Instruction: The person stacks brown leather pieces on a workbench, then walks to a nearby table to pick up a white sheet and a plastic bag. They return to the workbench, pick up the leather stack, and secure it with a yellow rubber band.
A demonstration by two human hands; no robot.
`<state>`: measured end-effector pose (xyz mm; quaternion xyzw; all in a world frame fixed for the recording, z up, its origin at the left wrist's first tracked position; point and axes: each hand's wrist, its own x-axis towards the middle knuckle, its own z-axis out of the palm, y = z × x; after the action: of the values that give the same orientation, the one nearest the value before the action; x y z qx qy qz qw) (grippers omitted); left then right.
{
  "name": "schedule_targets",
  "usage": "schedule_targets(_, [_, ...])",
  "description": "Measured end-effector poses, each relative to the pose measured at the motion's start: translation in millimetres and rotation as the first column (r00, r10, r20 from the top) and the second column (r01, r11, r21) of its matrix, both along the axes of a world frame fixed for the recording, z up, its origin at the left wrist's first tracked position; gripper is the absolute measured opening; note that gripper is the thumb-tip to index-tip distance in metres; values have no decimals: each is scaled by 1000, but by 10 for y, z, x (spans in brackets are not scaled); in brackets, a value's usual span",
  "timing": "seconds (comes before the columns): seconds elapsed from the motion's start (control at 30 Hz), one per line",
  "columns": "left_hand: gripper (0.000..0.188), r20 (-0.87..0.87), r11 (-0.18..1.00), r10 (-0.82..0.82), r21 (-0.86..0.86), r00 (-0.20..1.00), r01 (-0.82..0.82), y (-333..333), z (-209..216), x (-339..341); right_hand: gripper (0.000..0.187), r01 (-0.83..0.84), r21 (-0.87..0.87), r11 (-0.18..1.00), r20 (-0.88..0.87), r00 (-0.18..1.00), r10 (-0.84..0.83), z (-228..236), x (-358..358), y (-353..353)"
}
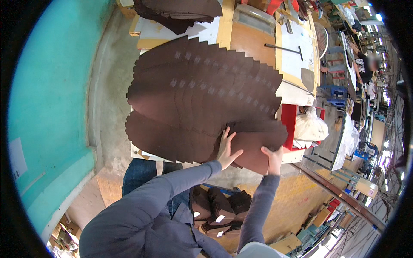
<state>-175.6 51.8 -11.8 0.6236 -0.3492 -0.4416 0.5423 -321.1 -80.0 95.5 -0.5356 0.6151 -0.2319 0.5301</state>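
Note:
Dark brown cut pieces, cloth or thin leather, lie fanned in overlapping rows (pixel 193 99) across the table in front of me, with small pale marks in lines on the upper ones. At the near right end sits a smaller stack of brown pieces (pixel 253 146). My left hand (pixel 225 151) rests on the left part of this stack, its fingers and thumb spread. The stack's near right edge is in the grip of my right hand (pixel 273 160), thumb on top; the fingers beneath are hidden.
More brown pieces (pixel 180 10) lie at the far end. A T-shaped tool (pixel 286 48) rests on a white board. A red bin (pixel 289 122) with a white bag (pixel 310 125) stands to the right. Below the table are brown bundles (pixel 219 206). A turquoise wall (pixel 51 99) rises left.

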Motion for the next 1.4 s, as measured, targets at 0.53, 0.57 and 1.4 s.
schedule_targets(0.53, [46, -131, 790, -249, -601, 960, 122, -394, 1731, 1921, 61, 124, -501, 856, 647, 711, 276, 777, 1066, 345])
schedule_targets(0.57, [27, -135, 769, -242, -631, 961, 104, -444, 1837, 2110, 63, 149, -508, 848, 680, 674, 289, 898, 1323, 323])
schedule_targets(1.4, [57, 338, 824, 489, 122, 804, -553, 34, 392, 4155, 56, 151, -245, 958, -244, 946, -211, -1042, 167, -722])
